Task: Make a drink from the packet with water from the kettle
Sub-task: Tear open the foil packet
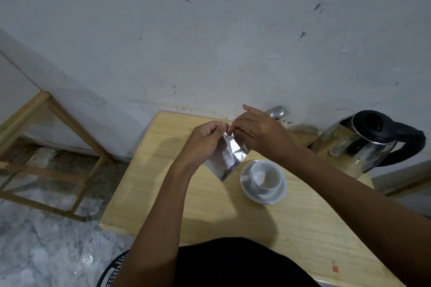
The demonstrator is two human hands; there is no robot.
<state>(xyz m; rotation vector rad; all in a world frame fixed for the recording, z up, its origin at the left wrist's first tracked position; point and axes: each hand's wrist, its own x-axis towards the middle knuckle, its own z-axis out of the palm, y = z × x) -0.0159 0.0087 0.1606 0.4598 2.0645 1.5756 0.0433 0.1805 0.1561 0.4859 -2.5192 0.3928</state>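
A silvery foil packet (229, 158) hangs above the wooden table (168, 184), held by its top edge. My left hand (205, 141) pinches the top left corner and my right hand (258, 133) pinches the top right, fingertips close together. Just right of the packet, a white cup (265, 176) stands empty on a white saucer (277, 196). A steel kettle (359, 147) with a black lid and handle stands at the table's far right.
A spoon and fork (278, 112) lie by the wall behind my right hand. A wooden frame (46, 137) stands on the marble floor at left. A black plastic chair edge (112, 270) shows at the bottom.
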